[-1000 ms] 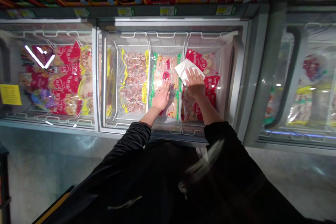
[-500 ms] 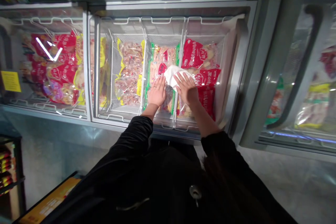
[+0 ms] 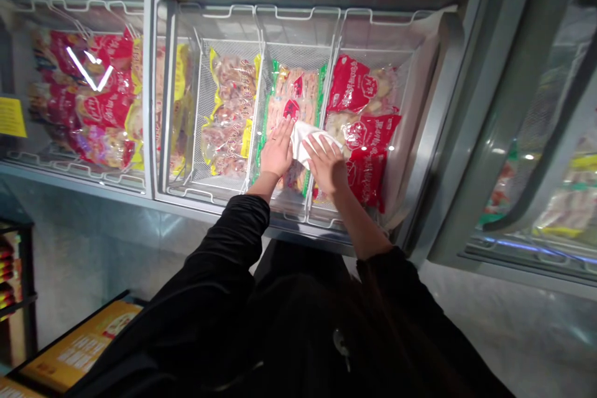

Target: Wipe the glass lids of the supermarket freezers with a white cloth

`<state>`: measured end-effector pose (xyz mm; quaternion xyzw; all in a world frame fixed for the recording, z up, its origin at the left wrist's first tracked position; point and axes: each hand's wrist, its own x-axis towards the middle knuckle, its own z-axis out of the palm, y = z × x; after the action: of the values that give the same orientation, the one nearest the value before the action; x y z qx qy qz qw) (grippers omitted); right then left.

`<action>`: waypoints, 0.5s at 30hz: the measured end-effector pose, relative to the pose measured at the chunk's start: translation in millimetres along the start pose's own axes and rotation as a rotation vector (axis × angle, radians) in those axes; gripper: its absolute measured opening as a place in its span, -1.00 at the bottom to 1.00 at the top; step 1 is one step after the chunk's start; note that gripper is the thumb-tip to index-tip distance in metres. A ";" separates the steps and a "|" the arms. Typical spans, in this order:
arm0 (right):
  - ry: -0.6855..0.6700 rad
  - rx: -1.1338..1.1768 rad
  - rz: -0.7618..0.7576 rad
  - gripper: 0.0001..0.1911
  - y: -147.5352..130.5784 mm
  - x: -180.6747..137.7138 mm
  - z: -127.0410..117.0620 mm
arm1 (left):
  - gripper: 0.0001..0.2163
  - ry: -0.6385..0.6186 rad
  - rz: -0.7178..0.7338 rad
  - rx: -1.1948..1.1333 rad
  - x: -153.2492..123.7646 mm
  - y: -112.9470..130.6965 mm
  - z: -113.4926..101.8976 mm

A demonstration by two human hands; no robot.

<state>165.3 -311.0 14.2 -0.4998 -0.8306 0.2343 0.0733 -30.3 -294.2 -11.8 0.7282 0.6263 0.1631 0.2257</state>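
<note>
A white cloth (image 3: 308, 138) lies spread above the middle and right baskets of a chest freezer (image 3: 205, 205), apparently on its clear glass top. My right hand (image 3: 326, 165) presses flat on the cloth with its fingers spread. Beside the cloth's left edge, my left hand (image 3: 277, 152) lies flat with fingers stretched out, and a ring shows on one finger. Under the hands are food bags with green edges (image 3: 284, 84) in the middle basket. Red bags (image 3: 370, 161) fill the right basket, and yellow-edged bags (image 3: 233, 93) lie in the left one.
A metal frame bar (image 3: 148, 87) divides off the left freezer section, which holds more red bags (image 3: 100, 106) and a yellow label (image 3: 12, 117). Another freezer with a dark curved handle (image 3: 550, 155) stands at the right. An orange box (image 3: 84, 342) sits on the floor at lower left.
The view has shifted, so the freezer sits higher in the picture. My right hand and the cloth have moved slightly toward me over the bags; my left hand stays beside the cloth.
</note>
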 end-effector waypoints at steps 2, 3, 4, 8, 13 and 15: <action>0.025 -0.001 0.017 -0.46 11.1 0.6 -4.3 | -0.51 0.002 -0.009 0.004 -0.3 -0.5 0.4; 0.040 -0.003 0.047 -0.45 13.7 -4.3 -5.1 | -0.51 0.005 -0.009 0.015 -0.5 -0.7 0.7; 0.055 -0.007 0.081 -0.45 14.0 -12.2 -4.6 | -0.51 0.010 -0.004 0.029 -0.7 -1.0 1.0; 0.057 -0.031 0.119 -0.45 -5.1 -51.6 8.1 | -0.50 0.036 0.016 0.062 -1.3 -3.0 3.3; -0.009 -0.032 -0.006 -0.43 -21.0 -48.0 24.2 | -0.49 0.015 0.004 0.014 0.6 -7.8 7.8; -0.002 -0.033 -0.078 -0.44 -14.5 -35.8 23.8 | -0.48 0.009 0.015 -0.006 1.2 -9.2 8.2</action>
<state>162.8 -355.2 4.0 -0.4678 -0.8534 0.2179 0.0735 -33.5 -293.1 -23.8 0.7315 0.6211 0.1699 0.2240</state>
